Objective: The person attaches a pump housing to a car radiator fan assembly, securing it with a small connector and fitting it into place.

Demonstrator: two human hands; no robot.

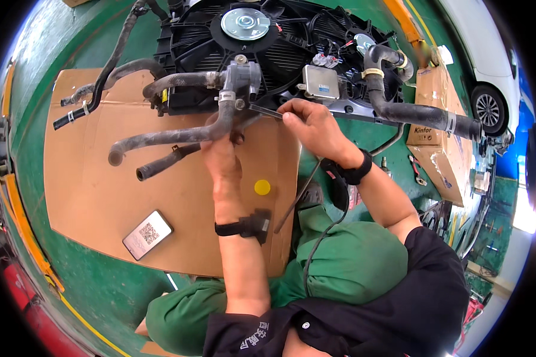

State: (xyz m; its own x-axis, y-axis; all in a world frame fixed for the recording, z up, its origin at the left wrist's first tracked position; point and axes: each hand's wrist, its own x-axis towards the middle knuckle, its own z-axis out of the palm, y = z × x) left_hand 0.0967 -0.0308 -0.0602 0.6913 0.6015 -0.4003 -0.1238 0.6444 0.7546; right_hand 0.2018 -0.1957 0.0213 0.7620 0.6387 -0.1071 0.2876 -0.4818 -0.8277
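Observation:
A radiator fan assembly stands in front of me, with a grey metal coolant housing at its near side. A worn, bent rubber hose is clamped under the housing and reaches left. My left hand is closed around this hose just below the housing, its fingers partly hidden. Between thumb and fingers, my right hand pinches a slim dark hand tool, whose far end meets the housing's lower right side. A shorter black hose slants down left beside my left hand.
Cardboard lies under the work, carrying a phone and a yellow disc. A thick black hose juts right toward a cardboard box. Pliers lie on the green floor. A white car stands at far right.

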